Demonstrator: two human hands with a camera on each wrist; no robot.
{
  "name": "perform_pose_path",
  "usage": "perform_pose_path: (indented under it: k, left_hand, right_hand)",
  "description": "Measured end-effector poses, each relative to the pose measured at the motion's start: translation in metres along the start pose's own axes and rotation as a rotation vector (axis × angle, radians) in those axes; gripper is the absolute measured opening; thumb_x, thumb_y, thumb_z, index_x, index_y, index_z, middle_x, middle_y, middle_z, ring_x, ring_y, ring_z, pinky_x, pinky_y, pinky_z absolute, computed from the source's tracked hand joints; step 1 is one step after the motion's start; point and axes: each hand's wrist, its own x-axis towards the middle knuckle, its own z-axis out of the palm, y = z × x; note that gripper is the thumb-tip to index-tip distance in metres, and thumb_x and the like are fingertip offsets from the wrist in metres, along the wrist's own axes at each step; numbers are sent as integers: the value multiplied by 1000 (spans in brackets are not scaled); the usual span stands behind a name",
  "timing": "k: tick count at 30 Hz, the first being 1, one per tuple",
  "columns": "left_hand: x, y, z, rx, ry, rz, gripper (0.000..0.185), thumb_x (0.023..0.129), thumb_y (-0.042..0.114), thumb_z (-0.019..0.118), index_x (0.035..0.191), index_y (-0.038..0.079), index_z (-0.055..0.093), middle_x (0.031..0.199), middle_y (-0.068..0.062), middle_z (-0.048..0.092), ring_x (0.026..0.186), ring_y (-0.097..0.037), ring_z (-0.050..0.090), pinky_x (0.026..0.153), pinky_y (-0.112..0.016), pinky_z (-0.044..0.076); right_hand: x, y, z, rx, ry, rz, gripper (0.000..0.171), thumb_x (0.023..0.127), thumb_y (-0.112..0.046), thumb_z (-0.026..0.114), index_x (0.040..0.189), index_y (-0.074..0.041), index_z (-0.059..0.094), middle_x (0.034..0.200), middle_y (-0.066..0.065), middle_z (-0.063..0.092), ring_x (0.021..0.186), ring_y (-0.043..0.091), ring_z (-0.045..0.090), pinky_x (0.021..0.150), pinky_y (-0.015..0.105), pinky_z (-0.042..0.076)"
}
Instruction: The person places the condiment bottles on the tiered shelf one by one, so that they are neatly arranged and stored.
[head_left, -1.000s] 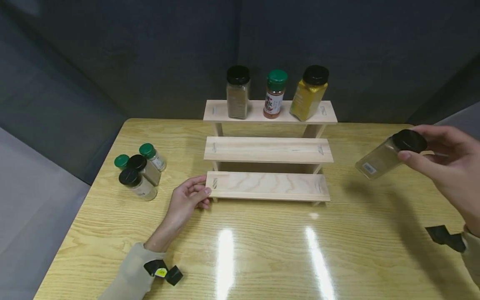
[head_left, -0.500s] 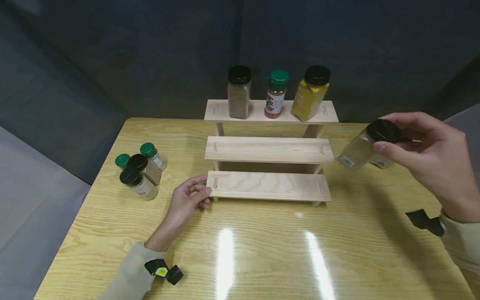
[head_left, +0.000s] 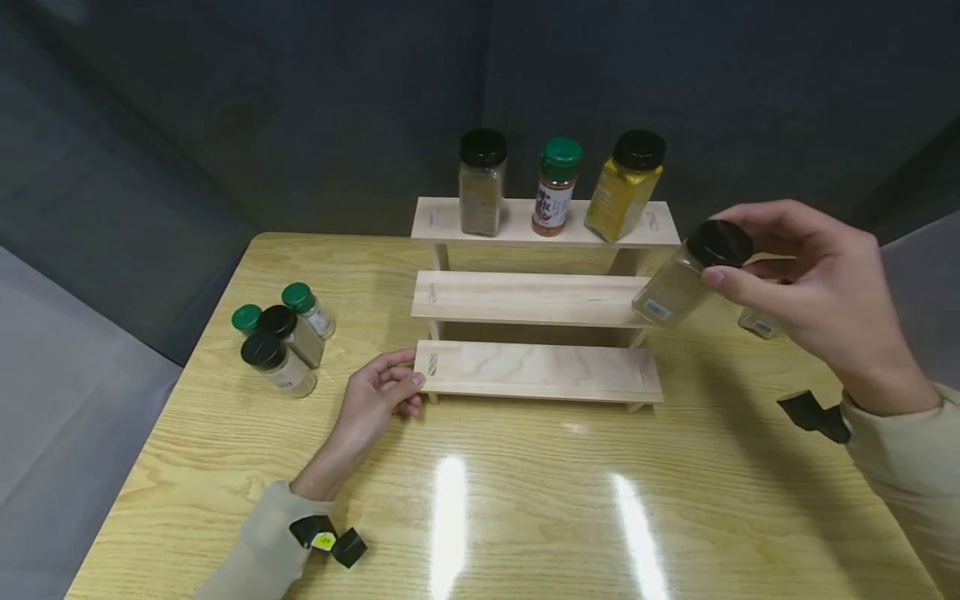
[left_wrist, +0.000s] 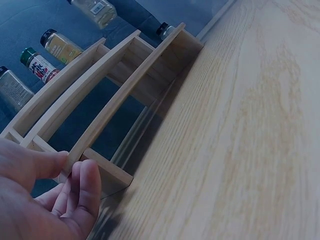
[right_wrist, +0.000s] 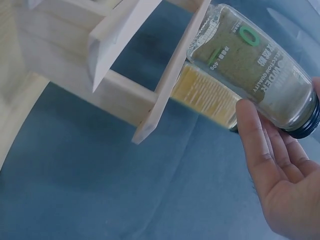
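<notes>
A three-step wooden rack [head_left: 536, 300] stands on the table. My right hand [head_left: 750, 258] grips a black-capped jar of greenish-brown spice [head_left: 671, 287] by its cap, tilted in the air over the right end of the middle step; the right wrist view shows this jar [right_wrist: 250, 65] beside the rack's edge [right_wrist: 170, 75]. My left hand [head_left: 401, 375] lies on the table and holds the left end of the lowest step between thumb and index finger, as the left wrist view shows [left_wrist: 65, 175]. Three jars stand on the top step: dark [head_left: 482, 182], red [head_left: 553, 187], yellow [head_left: 624, 185].
Several small jars [head_left: 281, 342] with green and black caps stand grouped on the table's left side. One more jar [head_left: 759, 323] lies behind my right hand. The yellow wooden table [head_left: 525, 500] ends at a dark backdrop behind the rack.
My right hand has carried the jar up and to the left, from beside the rack to over the middle step's right end. The left hand has stayed put.
</notes>
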Motion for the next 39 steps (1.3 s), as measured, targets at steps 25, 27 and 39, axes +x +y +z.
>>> perform_pose_path:
  k: [25, 27, 39]
  left_hand:
    - [1, 1, 0, -17, 15, -12, 44, 107, -5, 67, 149, -10, 55, 103, -11, 67, 77, -12, 68, 68, -22, 62]
    - [1, 1, 0, -20, 16, -14, 44, 107, -5, 67, 149, -10, 55, 102, -11, 67, 77, -12, 67, 68, -22, 62]
    - [2, 1, 1, -42, 13, -12, 43, 107, -6, 66, 148, -11, 55, 103, -12, 67, 77, -13, 67, 67, -22, 63]
  right_hand:
    - [35, -16, 53, 46, -115, -99, 41, 86, 12, 84, 124, 3, 76, 111, 5, 77, 88, 16, 75, 75, 17, 62]
    - [37, -16, 57, 58, -123, -90, 41, 86, 11, 84, 125, 3, 76, 112, 5, 77, 90, 17, 75, 75, 17, 63]
    - [46, -12, 81, 53, -172, -62, 43, 86, 4, 88, 128, -1, 76, 110, 0, 77, 94, 17, 73, 77, 17, 63]
